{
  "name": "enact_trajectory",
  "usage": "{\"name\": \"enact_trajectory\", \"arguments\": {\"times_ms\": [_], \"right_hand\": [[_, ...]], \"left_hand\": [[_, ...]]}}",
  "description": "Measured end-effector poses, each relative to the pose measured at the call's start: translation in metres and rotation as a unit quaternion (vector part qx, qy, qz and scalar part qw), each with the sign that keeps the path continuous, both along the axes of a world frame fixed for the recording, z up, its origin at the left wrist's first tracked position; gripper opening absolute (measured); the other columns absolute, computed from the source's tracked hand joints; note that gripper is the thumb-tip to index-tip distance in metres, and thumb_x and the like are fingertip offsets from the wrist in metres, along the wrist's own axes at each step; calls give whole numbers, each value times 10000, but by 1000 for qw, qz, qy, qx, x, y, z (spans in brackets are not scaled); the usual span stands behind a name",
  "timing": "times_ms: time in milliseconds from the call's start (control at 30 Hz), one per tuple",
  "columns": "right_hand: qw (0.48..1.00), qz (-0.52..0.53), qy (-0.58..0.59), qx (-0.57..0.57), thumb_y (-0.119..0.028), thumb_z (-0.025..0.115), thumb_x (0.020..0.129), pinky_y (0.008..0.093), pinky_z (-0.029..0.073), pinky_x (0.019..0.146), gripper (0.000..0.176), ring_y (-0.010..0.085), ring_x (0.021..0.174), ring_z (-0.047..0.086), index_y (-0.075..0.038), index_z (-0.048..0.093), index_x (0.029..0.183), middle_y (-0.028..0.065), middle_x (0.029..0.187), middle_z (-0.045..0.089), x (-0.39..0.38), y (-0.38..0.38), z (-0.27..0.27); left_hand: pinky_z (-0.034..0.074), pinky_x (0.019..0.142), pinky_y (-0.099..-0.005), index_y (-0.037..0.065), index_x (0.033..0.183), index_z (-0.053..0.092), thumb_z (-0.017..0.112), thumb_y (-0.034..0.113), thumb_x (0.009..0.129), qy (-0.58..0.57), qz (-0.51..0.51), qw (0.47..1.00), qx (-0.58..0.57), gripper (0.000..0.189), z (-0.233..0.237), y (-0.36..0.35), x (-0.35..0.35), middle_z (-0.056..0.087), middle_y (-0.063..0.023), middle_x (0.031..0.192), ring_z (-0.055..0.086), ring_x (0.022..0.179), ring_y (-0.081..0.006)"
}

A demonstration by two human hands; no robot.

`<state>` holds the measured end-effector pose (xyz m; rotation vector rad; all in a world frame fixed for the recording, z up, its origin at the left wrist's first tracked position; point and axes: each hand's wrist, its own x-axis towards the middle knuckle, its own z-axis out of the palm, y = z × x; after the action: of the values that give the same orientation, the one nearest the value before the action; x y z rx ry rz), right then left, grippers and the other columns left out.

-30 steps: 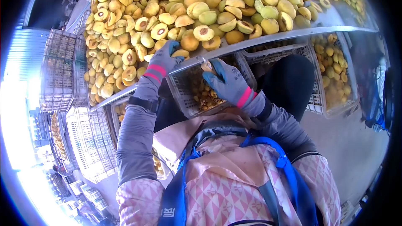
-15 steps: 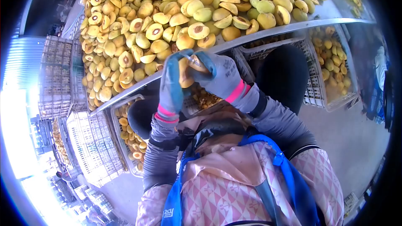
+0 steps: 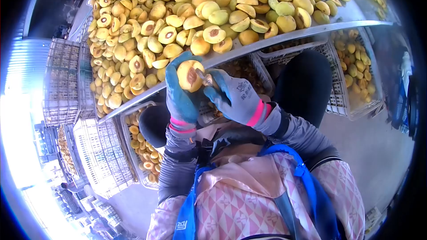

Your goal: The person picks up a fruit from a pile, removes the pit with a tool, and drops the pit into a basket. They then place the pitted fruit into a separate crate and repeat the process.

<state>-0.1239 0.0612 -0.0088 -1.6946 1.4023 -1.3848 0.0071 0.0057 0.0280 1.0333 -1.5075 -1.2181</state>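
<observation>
My left hand [image 3: 182, 93], in a grey and teal glove, holds a halved yellow fruit [image 3: 190, 75] with its cut face and brown centre turned up. My right hand [image 3: 231, 95], gloved the same way, grips a small metal tool [image 3: 206, 79] whose tip is at the fruit's centre. Both hands are just in front of the metal edge [image 3: 249, 49] of a table heaped with halved yellow fruit [image 3: 167, 35].
Under the table, a crate of fruit [image 3: 144, 151] stands at the left and another crate [image 3: 340, 84] at the right. White crates [image 3: 101, 155] and stacked crates [image 3: 62, 82] are farther left. My knees lie between the lower crates.
The hands have moved slightly apart. The fruit half in my left hand now faces up, and the tool in my right hand shows more clearly at its centre.
</observation>
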Motion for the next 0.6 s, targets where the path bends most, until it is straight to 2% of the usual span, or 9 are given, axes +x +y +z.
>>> {"name": "enact_trajectory", "arguments": {"times_ms": [33,167,233,267,333,367,400,467,600], "right_hand": [[999,-13,-11,-28,-264,596,898,438,496,627,348,377,725,630,-23,520,1138,195,851,634,3,-2,-2],[1000,-15,-10,-9,-251,593,894,443,496,631,362,380,724,629,-20,505,1158,200,844,631,6,-3,-8],[997,-43,-8,-60,-241,594,888,440,496,617,356,376,716,630,-20,500,1152,199,841,631,9,-4,-17],[997,-44,-8,-59,-241,594,888,440,496,617,356,376,716,630,-20,500,1152,199,841,631,9,-4,-16],[997,-43,-8,-57,-236,603,879,431,496,597,344,368,709,632,-28,504,1135,188,848,631,8,-4,-13],[998,-44,-8,-55,-236,603,879,431,496,597,344,368,709,632,-28,504,1135,188,848,631,7,-2,-13],[998,-40,3,-46,-227,608,871,430,497,594,334,361,707,633,-33,506,1123,178,841,629,7,0,-13],[999,-35,12,-38,-218,613,862,428,498,592,325,354,706,634,-38,508,1112,169,834,626,6,0,-12],[995,-31,54,-79,-220,631,838,422,496,570,311,336,656,629,-52,512,1071,150,752,606,4,-1,-12]], "left_hand": [[476,913,-319,7,1259,471,613,3,859,-130,22,986,-105,424,1,3,-3,566,-116,1171,580,1038,-202],[480,886,-309,2,1253,478,567,24,899,-120,2,974,-191,365,-13,-2,0,563,-119,1163,571,1024,-191],[472,879,-298,-1,1255,480,514,100,941,-170,46,954,-243,331,-27,-5,-1,557,-119,1160,557,1012,-192],[472,879,-298,-1,1255,480,514,100,941,-170,45,954,-242,331,-28,-3,-3,557,-119,1160,557,1012,-192],[455,898,-308,-8,1244,488,450,181,984,71,32,995,-68,324,-30,3,-8,546,-124,1169,547,1015,-208],[443,917,-322,-17,1196,518,423,239,1007,19,48,987,-151,332,-28,4,-13,539,-132,1173,546,1022,-221],[443,917,-322,-17,1196,518,423,239,1007,20,48,987,-150,332,-29,4,-12,539,-132,1173,546,1022,-221],[425,946,-317,-2,1239,477,389,476,1005,-106,58,972,-200,540,-29,4,-9,548,-99,1178,529,1049,-177],[433,937,-321,-17,1220,488,385,417,1020,-89,56,983,-148,489,-26,1,-7,567,-101,1149,543,1020,-172]]}}
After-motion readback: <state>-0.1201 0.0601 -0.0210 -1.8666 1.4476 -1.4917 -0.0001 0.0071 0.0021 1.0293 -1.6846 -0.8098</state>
